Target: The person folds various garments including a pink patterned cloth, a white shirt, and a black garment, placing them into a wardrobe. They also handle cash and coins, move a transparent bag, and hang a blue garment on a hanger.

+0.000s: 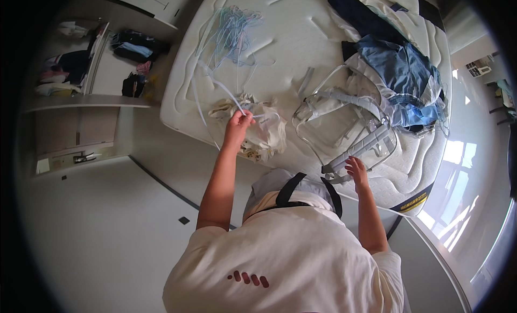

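Note:
My left hand [239, 127] pinches a thin white strap [226, 91] between thumb and fingers. From there the strap runs up and left over the mattress, and a short loop of it shows to the right. Below the hand lies a crumpled cream cloth bag or garment [268, 129] with some print on it. My right hand [357, 171] has its fingers spread beside the grey-trimmed edge of a clear plastic storage bag [339, 123]. Whether the fingertips touch the bag cannot be told. The bag stands partly collapsed, its grey handles [359, 147] twisted across it.
A tangle of pale blue and white cords [238, 30] lies on the white mattress [286, 38]. Blue shorts [400, 62] and other clothes are heaped at the right. Open shelves [97, 70] with folded clothes stand at the left. A window's light falls on the glossy surface [456, 183] at the right.

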A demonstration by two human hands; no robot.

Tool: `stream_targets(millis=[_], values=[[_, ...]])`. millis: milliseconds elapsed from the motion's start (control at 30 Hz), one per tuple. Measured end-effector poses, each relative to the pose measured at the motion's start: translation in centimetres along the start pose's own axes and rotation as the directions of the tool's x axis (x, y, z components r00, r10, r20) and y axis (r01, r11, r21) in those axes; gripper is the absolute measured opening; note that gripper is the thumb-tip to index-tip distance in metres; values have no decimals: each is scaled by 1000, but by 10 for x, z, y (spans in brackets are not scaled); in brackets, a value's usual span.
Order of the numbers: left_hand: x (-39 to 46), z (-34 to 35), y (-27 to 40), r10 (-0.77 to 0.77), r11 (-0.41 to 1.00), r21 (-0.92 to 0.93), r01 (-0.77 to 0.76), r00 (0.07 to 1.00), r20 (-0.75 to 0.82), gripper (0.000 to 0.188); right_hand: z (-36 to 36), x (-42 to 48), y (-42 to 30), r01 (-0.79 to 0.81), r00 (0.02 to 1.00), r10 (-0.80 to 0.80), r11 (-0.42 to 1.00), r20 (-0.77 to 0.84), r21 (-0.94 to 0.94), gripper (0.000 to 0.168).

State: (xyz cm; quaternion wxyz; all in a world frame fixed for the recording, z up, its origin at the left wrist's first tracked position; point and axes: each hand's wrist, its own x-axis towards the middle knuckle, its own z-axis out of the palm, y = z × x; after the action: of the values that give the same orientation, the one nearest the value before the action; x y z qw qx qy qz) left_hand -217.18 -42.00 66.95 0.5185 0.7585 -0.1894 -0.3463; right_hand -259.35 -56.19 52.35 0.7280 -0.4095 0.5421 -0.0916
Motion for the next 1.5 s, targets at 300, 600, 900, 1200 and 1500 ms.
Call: stream_targets(millis=[300,600,900,1200,1500], values=[[222,-70,52,466,884,38,-465,876,-122,14,22,-13,-9,-47,976,59,997,-211,62,41],[284,-24,-115,-545,642,-689,337,832,-100,61,-16,26,5,-104,687,-165,942,-707,-320,62],[141,109,-162,-668,645,-220,732,679,304,54,-97,108,6,-24,585,180,978,-791,205,91],[101,165,-125,-658,752,230,618,686,311,88,-59,73,-30,194,918,73,776,-391,600,33],[67,172,-145,-649,759,429,490,629,428,51,-71,-82,24,249,959,-30,570,-283,783,28]])
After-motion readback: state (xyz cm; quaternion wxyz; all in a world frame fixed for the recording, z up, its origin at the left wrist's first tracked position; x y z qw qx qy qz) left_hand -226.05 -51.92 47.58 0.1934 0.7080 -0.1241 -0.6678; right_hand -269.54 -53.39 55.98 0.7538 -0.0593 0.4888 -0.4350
